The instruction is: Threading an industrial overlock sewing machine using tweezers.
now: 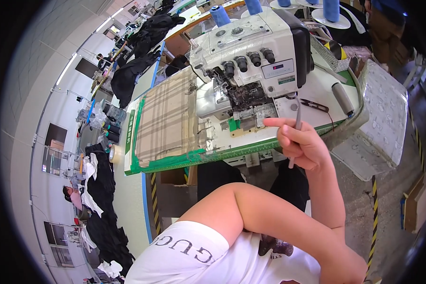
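Note:
My right hand is in front of a white overlock sewing machine, closed around slim metal tweezers that stand nearly upright between the fingers. Its index finger stretches left, close to the open looper area and the metal needle plate. A small green piece sits beside the plate. My left arm bends across my body toward the right elbow, and its hand does not show.
Checked cloth covers the table's left part, edged in green tape. Thread snips and a grey cylinder lie right of the machine. Blue thread cones stand behind it. A plastic-covered box is at right; dark garments lie left.

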Tool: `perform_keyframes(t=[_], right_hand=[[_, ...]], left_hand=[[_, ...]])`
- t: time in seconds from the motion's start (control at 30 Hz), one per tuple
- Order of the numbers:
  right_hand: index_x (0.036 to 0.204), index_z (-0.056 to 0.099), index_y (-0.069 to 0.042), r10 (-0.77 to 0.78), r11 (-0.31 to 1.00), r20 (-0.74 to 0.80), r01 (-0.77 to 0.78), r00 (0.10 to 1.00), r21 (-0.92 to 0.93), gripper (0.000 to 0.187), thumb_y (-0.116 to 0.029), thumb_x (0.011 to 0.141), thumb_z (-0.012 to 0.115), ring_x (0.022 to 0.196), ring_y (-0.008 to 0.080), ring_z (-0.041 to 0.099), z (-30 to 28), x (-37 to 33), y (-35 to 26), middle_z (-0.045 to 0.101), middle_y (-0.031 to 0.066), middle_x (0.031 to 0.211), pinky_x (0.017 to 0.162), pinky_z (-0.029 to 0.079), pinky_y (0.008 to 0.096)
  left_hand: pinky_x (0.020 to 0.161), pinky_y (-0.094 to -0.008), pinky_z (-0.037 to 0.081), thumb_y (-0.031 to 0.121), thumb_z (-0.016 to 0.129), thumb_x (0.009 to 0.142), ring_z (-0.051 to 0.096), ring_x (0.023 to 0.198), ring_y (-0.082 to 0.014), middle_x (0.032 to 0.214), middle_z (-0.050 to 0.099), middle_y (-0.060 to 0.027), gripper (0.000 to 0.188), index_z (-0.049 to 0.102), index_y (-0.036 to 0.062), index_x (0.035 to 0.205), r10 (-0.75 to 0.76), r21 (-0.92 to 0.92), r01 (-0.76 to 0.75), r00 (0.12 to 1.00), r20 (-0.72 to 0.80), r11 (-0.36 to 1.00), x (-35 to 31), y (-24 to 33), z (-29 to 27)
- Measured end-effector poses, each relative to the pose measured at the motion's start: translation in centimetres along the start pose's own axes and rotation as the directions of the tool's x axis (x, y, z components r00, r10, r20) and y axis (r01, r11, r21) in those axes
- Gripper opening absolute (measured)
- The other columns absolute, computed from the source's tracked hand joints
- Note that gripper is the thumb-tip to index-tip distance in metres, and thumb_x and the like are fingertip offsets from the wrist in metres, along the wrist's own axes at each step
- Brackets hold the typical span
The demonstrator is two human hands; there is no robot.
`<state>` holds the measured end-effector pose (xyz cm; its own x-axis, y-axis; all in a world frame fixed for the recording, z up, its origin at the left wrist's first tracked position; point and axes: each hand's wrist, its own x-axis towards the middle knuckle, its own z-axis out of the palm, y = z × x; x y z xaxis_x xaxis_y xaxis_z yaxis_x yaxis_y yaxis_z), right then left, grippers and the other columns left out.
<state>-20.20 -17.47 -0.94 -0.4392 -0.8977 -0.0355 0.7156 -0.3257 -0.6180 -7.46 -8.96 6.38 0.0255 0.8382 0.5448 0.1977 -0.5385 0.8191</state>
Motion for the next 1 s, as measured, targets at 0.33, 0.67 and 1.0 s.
perform_keyframes(t=[0.33,0.67,1.0], right_hand=[[0.131,0.054,0.004,0.132,0.989,-0.051,-0.136,0.990,-0.065,0.038,-0.021,0.103,0.051,0.049,0.0023,0.031,0.8,-0.7,2.4,0.053,-0.0015,0.074,0.040,0.025,0.0183],[0.107,0.061,0.000,-0.156,0.986,0.127,0.148,0.980,0.071,0.022,-0.021,0.101,0.055,0.049,0.0011,0.033,-0.6,-5.2,-1.8,0.046,-0.0034,0.065,0.041,0.024,0.0169],[0.105,0.066,0.002,-0.319,0.879,-0.396,0.113,0.861,-0.463,0.020,-0.004,0.094,0.050,0.045,0.0034,0.033,-3.0,-10.4,0.8,0.043,-0.0049,0.058,0.042,0.023,0.0214]], left_hand=[[0.073,-0.0328,0.048,0.006,0.053,0.093,0.066,0.080,-0.0270,0.094,0.072,-0.0191,0.021,0.073,0.0016,0.100,-0.042,-0.423,0.090,0.992,0.123,0.902,-2.0,-0.4,1.1],[0.050,-0.0251,0.036,0.008,0.050,0.085,0.047,0.055,-0.0076,0.064,0.055,0.0023,0.023,0.072,0.0059,0.083,-0.848,-0.529,0.663,0.403,-0.343,0.529,-23.8,-0.7,1.5],[0.073,-0.0297,0.053,0.015,0.055,0.097,0.065,0.075,-0.0131,0.100,0.067,-0.0089,0.037,0.056,0.0058,0.133,-0.712,-0.482,0.874,-0.303,-0.634,0.056,-39.6,8.5,4.7]])
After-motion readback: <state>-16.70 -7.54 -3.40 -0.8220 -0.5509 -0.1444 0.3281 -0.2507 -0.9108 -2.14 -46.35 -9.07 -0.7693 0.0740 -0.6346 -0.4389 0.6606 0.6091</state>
